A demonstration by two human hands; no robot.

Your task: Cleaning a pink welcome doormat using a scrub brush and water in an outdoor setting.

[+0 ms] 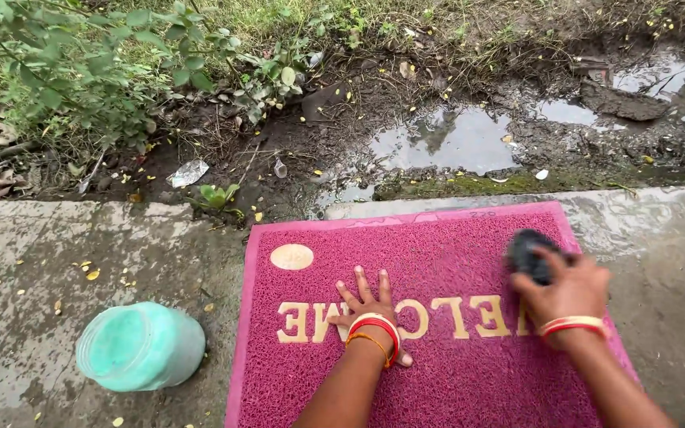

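Note:
A pink doormat point(453, 380) with pale yellow lettering lies flat on wet concrete. My left hand point(368, 303) presses flat on the middle of the mat, fingers spread, with red and white bangles at the wrist. My right hand point(566, 287) is closed around a dark scrubbing brush point(526, 252) held against the mat's far right part. The brush is blurred. Part of the lettering is hidden under both hands.
A pale green plastic jar point(141, 346) lies on the concrete point(41, 261) left of the mat. Beyond the slab's far edge are mud, puddles point(445, 139), litter and leafy plants point(81, 71).

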